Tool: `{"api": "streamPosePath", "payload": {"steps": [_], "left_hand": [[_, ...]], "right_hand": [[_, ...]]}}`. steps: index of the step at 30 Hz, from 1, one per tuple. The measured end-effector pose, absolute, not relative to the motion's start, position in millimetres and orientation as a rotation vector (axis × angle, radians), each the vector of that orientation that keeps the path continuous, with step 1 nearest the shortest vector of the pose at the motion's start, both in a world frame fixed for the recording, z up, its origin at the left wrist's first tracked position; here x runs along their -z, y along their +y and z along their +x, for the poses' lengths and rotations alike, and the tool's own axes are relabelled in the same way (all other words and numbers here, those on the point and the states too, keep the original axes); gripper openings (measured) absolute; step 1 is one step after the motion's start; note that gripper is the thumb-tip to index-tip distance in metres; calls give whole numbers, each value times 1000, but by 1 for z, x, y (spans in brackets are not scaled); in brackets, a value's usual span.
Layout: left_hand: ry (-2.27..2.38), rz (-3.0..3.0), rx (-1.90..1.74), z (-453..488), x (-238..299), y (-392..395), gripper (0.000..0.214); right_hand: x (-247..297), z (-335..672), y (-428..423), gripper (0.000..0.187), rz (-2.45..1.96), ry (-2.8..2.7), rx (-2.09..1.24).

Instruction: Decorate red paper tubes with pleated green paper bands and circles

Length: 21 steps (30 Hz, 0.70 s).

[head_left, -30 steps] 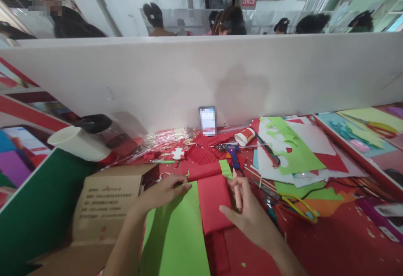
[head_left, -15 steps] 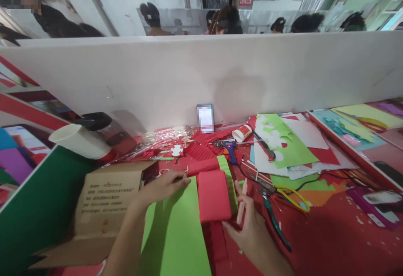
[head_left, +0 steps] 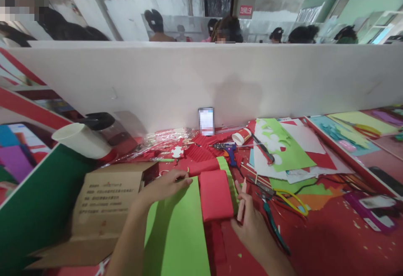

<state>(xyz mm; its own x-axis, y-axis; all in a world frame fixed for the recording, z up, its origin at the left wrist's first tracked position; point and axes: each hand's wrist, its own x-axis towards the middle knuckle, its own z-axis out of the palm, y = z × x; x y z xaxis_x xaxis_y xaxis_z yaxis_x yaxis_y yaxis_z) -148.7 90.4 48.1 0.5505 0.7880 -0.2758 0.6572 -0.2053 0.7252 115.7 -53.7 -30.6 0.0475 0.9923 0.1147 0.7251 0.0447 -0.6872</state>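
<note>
A light green paper sheet lies in front of me, with its right edge along a red paper-covered block. My left hand is at the top of the sheet, its fingers closed on the upper edge near the block. In my right hand is a pale pink pen, held upright just right of the block. My right thumb is close to the block's lower right corner. Crinkled green paper runs behind and beside the block. A red paper roll lies behind it.
An opened cardboard box lies left. A blue glue gun, yellow-handled scissors and green-handled pliers lie right. Beyond are cut paper sheets, a propped phone and a white partition. A paper cup leans at left.
My right hand has shifted slightly right, its thumb moving with it. The camera view has tilted up a little. My left hand stays at the sheet's upper edge.
</note>
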Motion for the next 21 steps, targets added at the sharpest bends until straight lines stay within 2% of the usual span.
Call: {"api": "streamPosePath", "payload": {"steps": [5,8,15,21], "left_hand": [[1151,1913,-209,-147,-51,90,44],[1135,1931,-201,-148,-50,91,43],[1162,1970,-188,-152,-40,90,42],[1147,1944,-226,-153,-33,88,43]], "right_hand": [[13,129,-49,41,-1665,-1739,-843],[-10,142,-51,47,-1646,-1686,-1020],[-52,134,-39,62,-1504,-1845,-1099],[-56,123,-22,52,-1577,-2039,-991]]}}
